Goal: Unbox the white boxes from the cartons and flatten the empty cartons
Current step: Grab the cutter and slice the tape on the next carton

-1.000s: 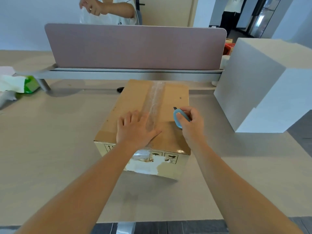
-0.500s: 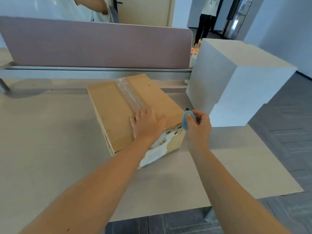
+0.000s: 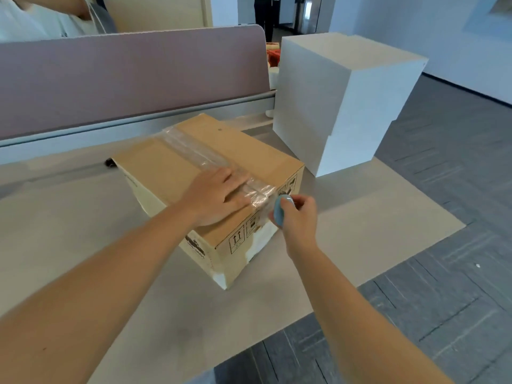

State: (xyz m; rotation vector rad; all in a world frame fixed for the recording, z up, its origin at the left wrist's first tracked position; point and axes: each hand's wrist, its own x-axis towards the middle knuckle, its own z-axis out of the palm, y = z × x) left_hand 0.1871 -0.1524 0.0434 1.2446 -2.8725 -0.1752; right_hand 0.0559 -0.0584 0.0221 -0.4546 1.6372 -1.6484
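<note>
Right grip point(image 3: 297, 217) holds blue cutter point(image 3: 280, 210); left grip point(image 3: 214, 196) flat on arrow-marked carton point(image 3: 166, 173).

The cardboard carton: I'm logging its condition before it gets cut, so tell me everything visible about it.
The cardboard carton is brown, closed, sealed along its top seam with clear tape. It sits skewed on the table. Handling symbols and a torn white label mark its near end. The left hand presses flat on top; the right hand holds a blue cutter at the taped edge.
</note>
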